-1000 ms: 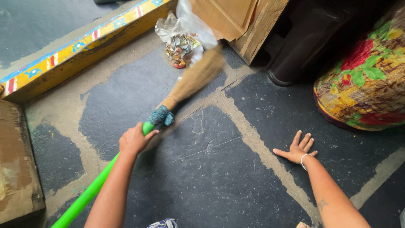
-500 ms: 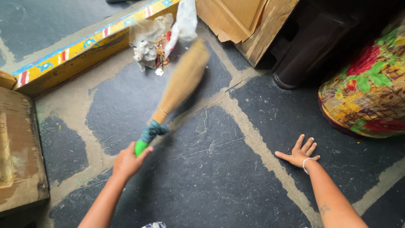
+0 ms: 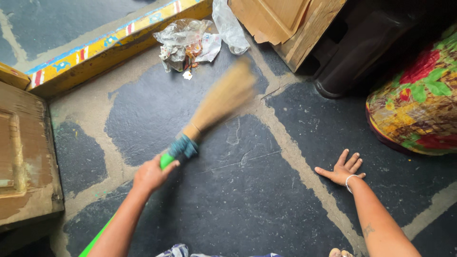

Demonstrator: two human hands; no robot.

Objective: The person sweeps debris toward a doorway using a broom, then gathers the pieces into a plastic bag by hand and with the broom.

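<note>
We hold the broom (image 3: 209,114) in our left hand (image 3: 151,175), fingers wrapped tight round the green handle just below the dark binding. The straw head is blurred in the swing and reaches up the dark stone floor (image 3: 247,204) towards the litter (image 3: 188,43), a loose heap of clear plastic and paper scraps. That heap lies just short of the yellow kerb (image 3: 109,45), with the broom tip near it but apart from it.

Our right hand (image 3: 342,170) lies flat on the floor, fingers spread, gripping nothing; it sits well to the right of the broom and props our weight.

To sweep well here, we judge it best to keep the head low so the straw drags the floor instead of flicking over the litter, since thin plastic lifts and scatters easily. Short strokes suit the cramped corner: the cardboard (image 3: 281,21) stands just right of the litter, and the wooden block (image 3: 26,157) lies well left of the broom. A wide swing could catch either. A firm hold near the binding gives good control of the tip, and the braced palm steadies the reach.
</note>
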